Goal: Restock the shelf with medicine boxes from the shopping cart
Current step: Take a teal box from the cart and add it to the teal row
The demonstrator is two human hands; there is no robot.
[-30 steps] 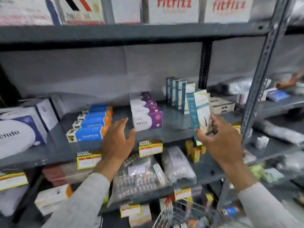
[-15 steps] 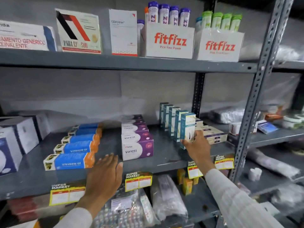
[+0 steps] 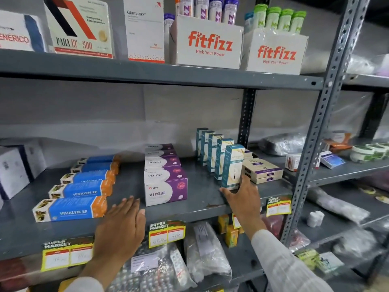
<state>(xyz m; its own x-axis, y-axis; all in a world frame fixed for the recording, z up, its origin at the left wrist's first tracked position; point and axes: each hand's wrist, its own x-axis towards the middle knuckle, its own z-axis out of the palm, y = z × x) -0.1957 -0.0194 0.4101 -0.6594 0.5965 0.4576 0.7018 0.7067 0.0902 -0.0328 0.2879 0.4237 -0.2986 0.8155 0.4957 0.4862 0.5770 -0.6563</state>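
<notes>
Teal-and-cream medicine box (image 3: pixel 232 166) stands upright on the grey middle shelf (image 3: pixel 202 199), front of a row of five matching teal boxes (image 3: pixel 210 151) running back toward the wall; right hand (image 3: pixel 244 196) grips its lower right edge. Left of the row: purple-and-white Viresi boxes (image 3: pixel 165 191) lying flat, front to back, then blue-and-orange Vivalyn EF boxes (image 3: pixel 70 209) flat in a staggered line. Just right of the teal row, touching or nearly so: cream flat boxes (image 3: pixel 262 170), stacked.

"fitfizz" display boxes (image 3: pixel 209 42); "VIVALYN EF" cartons (image 3: pixel 70 209)
</notes>
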